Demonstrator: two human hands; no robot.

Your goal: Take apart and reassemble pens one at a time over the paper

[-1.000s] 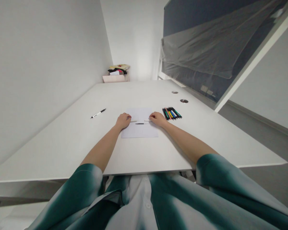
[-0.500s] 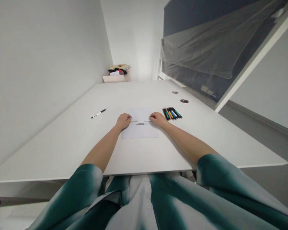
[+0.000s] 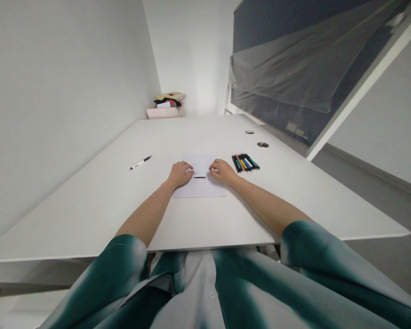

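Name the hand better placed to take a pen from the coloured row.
Right. The right hand rests at the sheet of paper's edge nearest the coloured pens; the left hand lies farther away, on the sheet's opposite side.

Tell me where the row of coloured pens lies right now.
In the head view, the row of coloured pens lies on the white desk, just right of the sheet of paper and just beyond the person's right hand.

White pen [image 3: 140,162] and bundled colored markers [image 3: 245,162]
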